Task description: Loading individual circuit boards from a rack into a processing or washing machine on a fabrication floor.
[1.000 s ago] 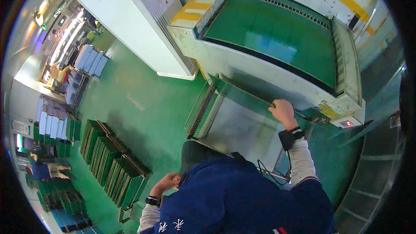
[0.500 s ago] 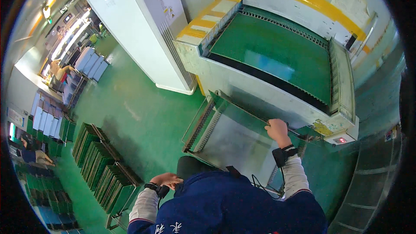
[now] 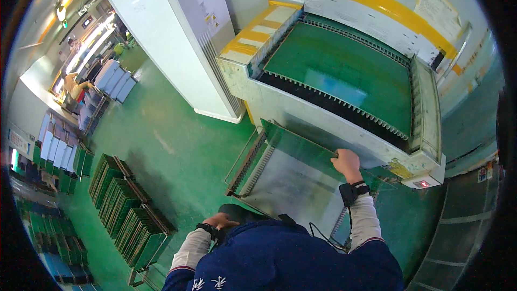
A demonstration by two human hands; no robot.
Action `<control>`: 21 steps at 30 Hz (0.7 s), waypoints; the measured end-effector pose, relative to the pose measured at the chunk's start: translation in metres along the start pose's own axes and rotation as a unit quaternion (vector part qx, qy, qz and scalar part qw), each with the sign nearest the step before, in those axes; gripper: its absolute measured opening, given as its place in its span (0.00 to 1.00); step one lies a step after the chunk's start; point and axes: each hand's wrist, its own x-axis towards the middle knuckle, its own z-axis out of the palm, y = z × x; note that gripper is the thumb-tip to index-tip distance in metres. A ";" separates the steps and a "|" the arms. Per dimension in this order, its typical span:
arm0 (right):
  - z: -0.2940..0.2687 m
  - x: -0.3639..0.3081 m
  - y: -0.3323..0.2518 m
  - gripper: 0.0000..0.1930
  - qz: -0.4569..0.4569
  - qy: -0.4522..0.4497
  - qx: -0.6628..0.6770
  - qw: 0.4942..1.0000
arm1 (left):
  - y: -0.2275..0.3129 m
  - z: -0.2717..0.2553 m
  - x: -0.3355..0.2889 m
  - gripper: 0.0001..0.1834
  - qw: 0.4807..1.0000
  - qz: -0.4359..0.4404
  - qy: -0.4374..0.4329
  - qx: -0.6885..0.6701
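Note:
My right hand (image 3: pixel 346 165) is closed over the far top edge of a wheeled-looking slotted rack (image 3: pixel 252 175) standing before me. A thin green-tinted panel (image 3: pixel 288 139) rises along that edge; whether my fingers also pinch it I cannot tell. Pale, see-through sheet surface (image 3: pixel 291 186) fills the rack's middle, between the toothed side rails. My left hand (image 3: pixel 222 220) lies on my dark-trousered leg (image 3: pixel 245 213), fingers stretched out and holding nothing. Beyond the rack, a large green panel (image 3: pixel 339 73) lies flat in the white machine's open bed, above a row of teeth.
The white machine (image 3: pixel 318 105) stands directly past the rack, with a small red display box (image 3: pixel 424 182) at its right corner. A tall white cabinet unit (image 3: pixel 167 37) is at the back left. Racks of upright green panels (image 3: pixel 124 205) stand on the left floor (image 3: pixel 167 134). Metal shelving (image 3: pixel 458 226) is at right.
My left hand has shifted up and right, onto my leg. The row of teeth along the flat panel's near edge shows more plainly. My right hand keeps its place.

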 end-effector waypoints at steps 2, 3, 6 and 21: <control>-0.002 0.004 0.004 0.16 0.008 -0.002 -0.006 1.000 | 0.012 -0.004 0.001 0.39 1.000 0.010 0.020 -0.017; -0.001 0.007 0.007 0.16 0.006 0.006 -0.008 1.000 | 0.016 -0.011 0.005 0.38 0.999 -0.005 -0.024 -0.022; -0.002 0.009 0.012 0.16 0.015 0.011 -0.013 1.000 | 0.044 -0.026 -0.015 0.36 0.991 -0.019 -0.041 -0.128; -0.005 0.003 0.005 0.15 -0.004 0.009 -0.010 1.000 | -0.001 0.018 -0.007 0.23 0.910 -0.158 0.144 -0.356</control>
